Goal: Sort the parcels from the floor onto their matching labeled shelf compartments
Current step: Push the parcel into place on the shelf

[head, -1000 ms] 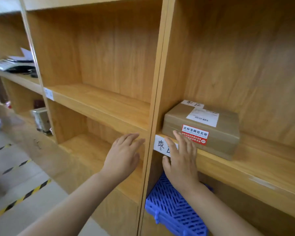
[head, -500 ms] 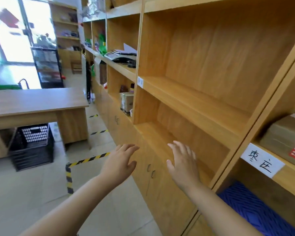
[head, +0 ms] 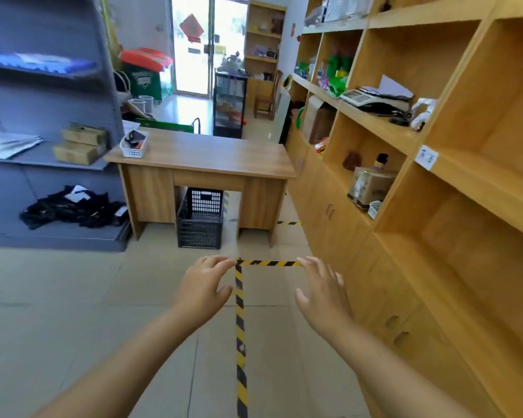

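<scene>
My left hand [head: 201, 286] and my right hand [head: 323, 292] are stretched out in front of me over the tiled floor, fingers apart and holding nothing. The wooden shelf unit [head: 453, 182] runs along my right, with a white handwritten label [head: 426, 156] on one shelf edge. Two brown cardboard parcels [head: 80, 144] are stacked on a grey shelf at the left. Black bagged parcels [head: 73, 206] lie on the grey shelf's bottom board. The brown parcel I touched earlier is out of view.
A wooden desk [head: 203, 164] stands ahead with a black plastic crate [head: 200, 218] under it and a white basket [head: 134, 143] on top. Yellow-black tape [head: 240, 321] marks the floor between my hands. A cardboard box [head: 372, 184] sits in a shelf compartment.
My view has swung left, away from the shelf with the brown parcel, to the room and floor. Both hands have come off the shelf and now hover over the floor.
</scene>
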### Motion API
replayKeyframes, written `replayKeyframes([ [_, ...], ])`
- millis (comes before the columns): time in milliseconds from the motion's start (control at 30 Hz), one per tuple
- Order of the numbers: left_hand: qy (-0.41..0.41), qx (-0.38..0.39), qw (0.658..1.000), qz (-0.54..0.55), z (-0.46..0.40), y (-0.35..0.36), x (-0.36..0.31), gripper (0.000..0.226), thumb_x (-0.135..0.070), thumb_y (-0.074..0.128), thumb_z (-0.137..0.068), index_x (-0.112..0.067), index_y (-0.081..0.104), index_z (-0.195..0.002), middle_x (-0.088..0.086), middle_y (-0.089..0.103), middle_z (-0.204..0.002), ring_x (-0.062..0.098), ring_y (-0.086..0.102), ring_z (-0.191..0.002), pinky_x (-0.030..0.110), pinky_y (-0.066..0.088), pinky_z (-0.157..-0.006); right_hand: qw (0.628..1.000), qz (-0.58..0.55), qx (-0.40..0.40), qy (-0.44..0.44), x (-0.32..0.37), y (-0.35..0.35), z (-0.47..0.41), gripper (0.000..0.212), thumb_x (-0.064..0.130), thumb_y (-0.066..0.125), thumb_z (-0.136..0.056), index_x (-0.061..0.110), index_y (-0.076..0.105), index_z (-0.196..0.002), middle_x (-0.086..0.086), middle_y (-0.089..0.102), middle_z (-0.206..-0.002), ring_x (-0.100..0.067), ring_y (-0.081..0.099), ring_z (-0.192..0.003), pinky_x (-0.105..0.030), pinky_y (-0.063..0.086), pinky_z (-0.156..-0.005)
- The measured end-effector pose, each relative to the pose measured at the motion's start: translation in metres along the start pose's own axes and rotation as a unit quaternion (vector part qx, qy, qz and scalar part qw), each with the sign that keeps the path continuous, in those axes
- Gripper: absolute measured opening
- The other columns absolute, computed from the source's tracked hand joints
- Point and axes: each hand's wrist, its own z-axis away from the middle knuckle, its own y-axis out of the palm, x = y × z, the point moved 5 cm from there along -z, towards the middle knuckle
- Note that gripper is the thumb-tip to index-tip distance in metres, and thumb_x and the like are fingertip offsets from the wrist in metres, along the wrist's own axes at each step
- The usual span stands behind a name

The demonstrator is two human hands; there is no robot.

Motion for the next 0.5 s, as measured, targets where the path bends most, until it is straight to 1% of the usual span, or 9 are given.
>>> replayKeyframes([
  [100, -0.047, -0.012, 0.999, -0.015, 0.015, -0.036, 0.065, 0.050, -0.027, 0.057, -0.087, -0.028, 0.043, -0.135, -0.004, 0.043, -0.142, 0.014, 0.035, -0.132, 0.032, 0.034, -0.107, 0.999, -0.017, 0.019, -0.046, 0.068, 0.029, -0.023, 0.057, 0.021, 0.054, -0.088, 0.023, 0.031, -0.141, 0.005, 0.035, -0.145, -0.014, 0.030, -0.136, -0.036, 0.017, -0.115],
  [233, -0.094, -0.033, 0.994, -0.046, 0.037, -0.084, 0.136, 0.051, -0.030, 0.056, -0.086, -0.029, 0.042, -0.136, -0.006, 0.042, -0.143, 0.013, 0.036, -0.132, 0.032, 0.033, -0.106, 0.993, -0.035, 0.036, -0.106, 0.152, 0.058, -0.048, 0.057, 0.021, 0.054, -0.088, 0.022, 0.032, -0.141, 0.005, 0.036, -0.144, -0.014, 0.031, -0.136, -0.034, 0.018, -0.114],
  [367, -0.143, -0.053, 0.985, -0.082, 0.061, -0.120, 0.189, 0.051, -0.032, 0.055, -0.087, -0.029, 0.043, -0.136, -0.006, 0.044, -0.141, 0.015, 0.038, -0.130, 0.033, 0.030, -0.106, 0.985, -0.052, 0.068, -0.152, 0.221, 0.087, -0.067, 0.060, 0.023, 0.054, -0.087, 0.025, 0.030, -0.141, 0.007, 0.035, -0.144, -0.013, 0.030, -0.135, -0.034, 0.018, -0.114],
  [500, -0.195, -0.075, 0.973, -0.096, 0.081, -0.144, 0.231, 0.048, -0.030, 0.058, -0.084, -0.025, 0.050, -0.130, -0.001, 0.052, -0.136, 0.021, 0.046, -0.125, 0.037, 0.033, -0.104, 0.972, -0.073, 0.098, -0.202, 0.277, 0.110, -0.085, 0.062, 0.021, 0.053, -0.085, 0.025, 0.029, -0.141, 0.007, 0.034, -0.143, -0.013, 0.030, -0.134, -0.032, 0.019, -0.112],
])
